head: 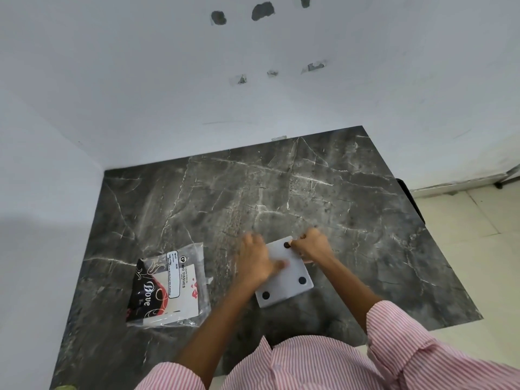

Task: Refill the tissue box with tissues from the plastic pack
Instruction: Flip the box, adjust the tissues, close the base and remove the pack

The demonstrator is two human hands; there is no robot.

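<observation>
White walls meet in a corner behind a dark veined marble bench [323,192], the far wall pitted with patched holes. At 9 o'clock from the work lies the plastic pack [168,285], flat on the bench and well apart from both hands. Its long axis runs roughly 12 to 6, its printed label reads sideways, and crinkled clear film sticks out past its edges. Nothing stands between it and the box.

Next comes the left hand [257,260], blurred. Its thumb lies on the upturned face of the tissue box [287,282] and its fingers [247,239] drop over the box's 10 o'clock edge, gripping it. The box sits at mid-bench near the front, its white underside up and black round pads at the corners. The face looks nearly square, so no long axis shows. It is turned slightly, the near edge running from 8 toward 2 o'clock. At its 1 o'clock corner the right hand [311,246] is curled tight round the edge, its thumb beside one pad. Striped sleeves fill the foreground. Pale floor tiles [464,220] lie at 3 o'clock.
</observation>
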